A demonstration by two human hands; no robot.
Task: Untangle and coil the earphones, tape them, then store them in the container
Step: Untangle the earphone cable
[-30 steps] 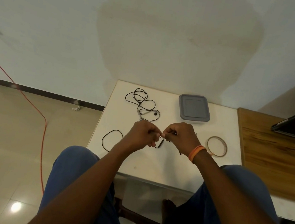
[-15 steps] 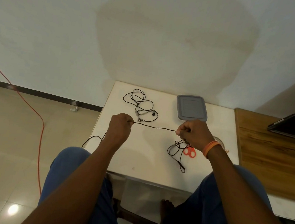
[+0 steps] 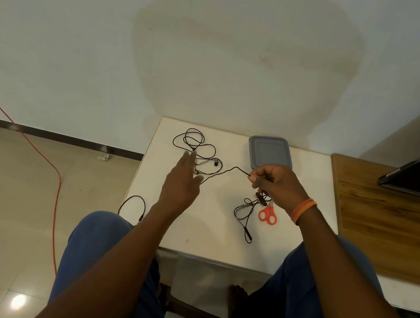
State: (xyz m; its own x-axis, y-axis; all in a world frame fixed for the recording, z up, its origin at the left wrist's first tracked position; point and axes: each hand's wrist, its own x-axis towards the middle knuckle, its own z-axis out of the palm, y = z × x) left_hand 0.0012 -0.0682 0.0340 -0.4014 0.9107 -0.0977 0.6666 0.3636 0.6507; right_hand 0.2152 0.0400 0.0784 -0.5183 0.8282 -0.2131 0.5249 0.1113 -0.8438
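Right hand (image 3: 276, 184) pinched one earphone cable (image 3: 224, 172) above the surface (image 3: 210, 237), loose end (image 3: 245, 215) dangling toward the near edge, probably kept raised to draw slack out. Left hand (image 3: 182, 182) open, fingers straight, held nothing, stretched toward second tangled earphones (image 3: 197, 149) by the far left corner, likely to free the strand. Lidded container (image 3: 269, 152) at far edge, scissors (image 3: 268, 215) just beside the dangling loops. Untangling stage, no coiling or taping yet.
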